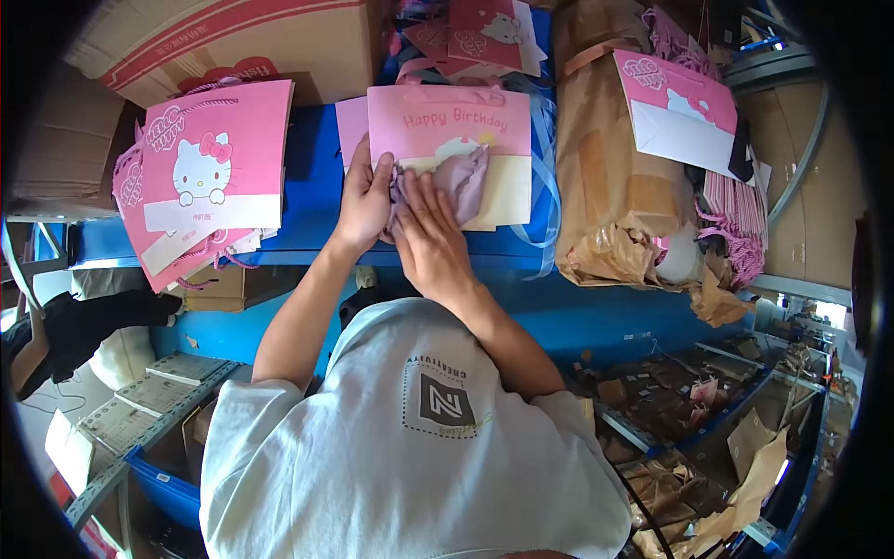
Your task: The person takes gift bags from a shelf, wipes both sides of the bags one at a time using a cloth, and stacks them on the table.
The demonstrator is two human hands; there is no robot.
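Note:
A pink and cream "Happy Birthday" paper gift bag (507, 140) lies on the blue work surface in front of me, its ribbon handle at the top. On its lower half is a crumpled light-purple cloth (466, 182), soft and folded. My left hand (365, 200) is at the bag's left edge, thumb raised, closed against the gathered side of the cloth; part of that grip is hidden. My right hand (433, 238) lies across the cloth with its fingers stretched out nearly flat, pressing it against the bag.
Pink Hello Kitty bags (219, 168) are stacked at left, before a cardboard box (251, 42). Red-pink bags (489, 37) lie behind. To the right stands a brown paper-wrapped bundle (619, 168), with another Hello Kitty bag (680, 102) on it. Light-blue ribbon (548, 177) hangs over the surface edge.

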